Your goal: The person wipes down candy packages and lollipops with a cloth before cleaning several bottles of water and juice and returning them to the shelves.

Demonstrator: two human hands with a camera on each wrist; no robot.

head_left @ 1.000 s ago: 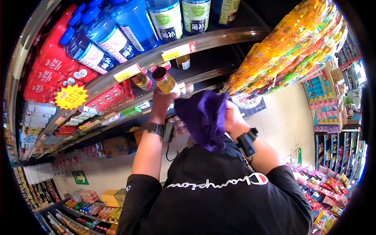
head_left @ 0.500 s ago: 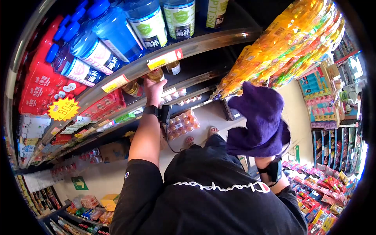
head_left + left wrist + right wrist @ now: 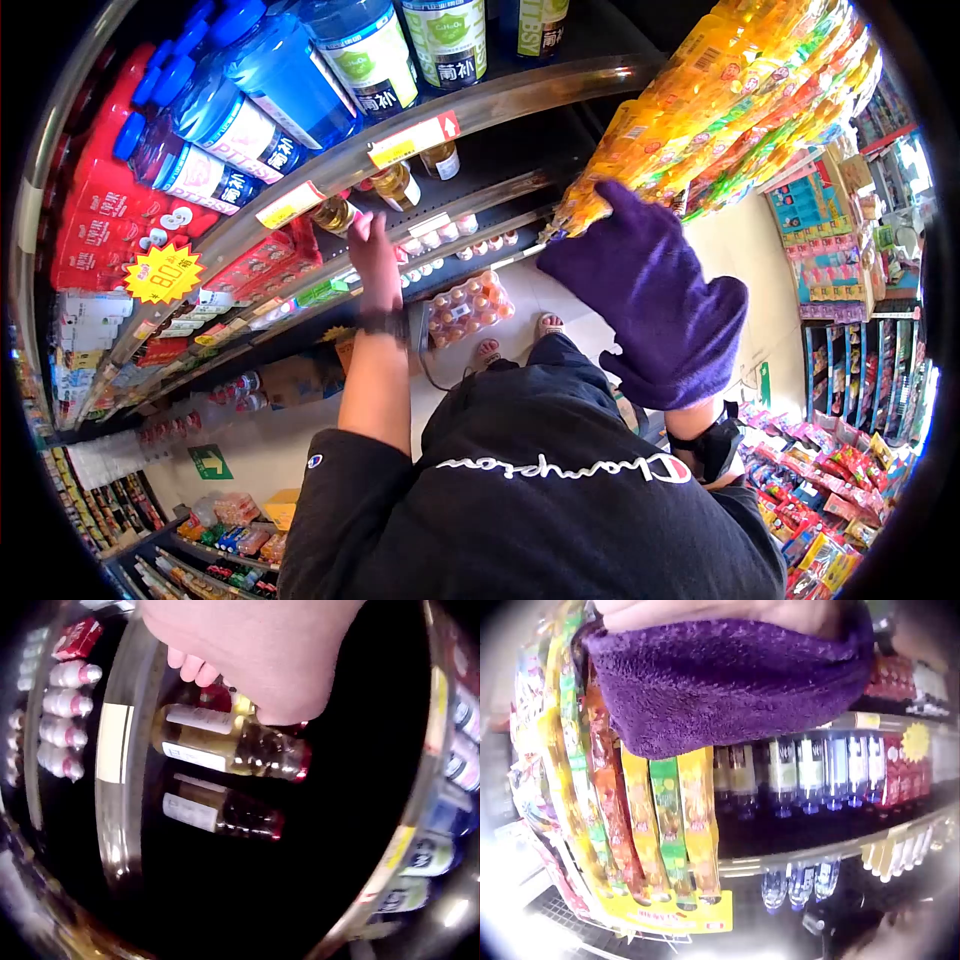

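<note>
My left hand [image 3: 374,262] is at the shelf edge, its fingers next to an amber bottle [image 3: 335,213]. No bottle is lifted. In the left wrist view the palm [image 3: 255,652] hides part of a bottle. Two clear amber bottles with red caps and white labels, a nearer bottle [image 3: 199,742] and a farther bottle [image 3: 191,810], stand beside it. A fuzzy purple cloth [image 3: 660,300] drapes over my right hand [image 3: 727,610] and hides its fingers; I cannot tell how they lie under it. The cloth is beside the hanging candy packets [image 3: 690,110].
Large blue-capped bottles [image 3: 290,80] line the shelf above, over a curved price rail [image 3: 500,105]. Red cartons [image 3: 110,220] are at the left. On the floor by my feet is a plastic-wrapped pack [image 3: 465,310]. Bagged snacks [image 3: 830,480] fill a display at the lower right.
My left hand set the amber bottle back on the shelf, let go and moved left to another bottle. My right hand moved right with the purple cloth, which spread over the hand.
</note>
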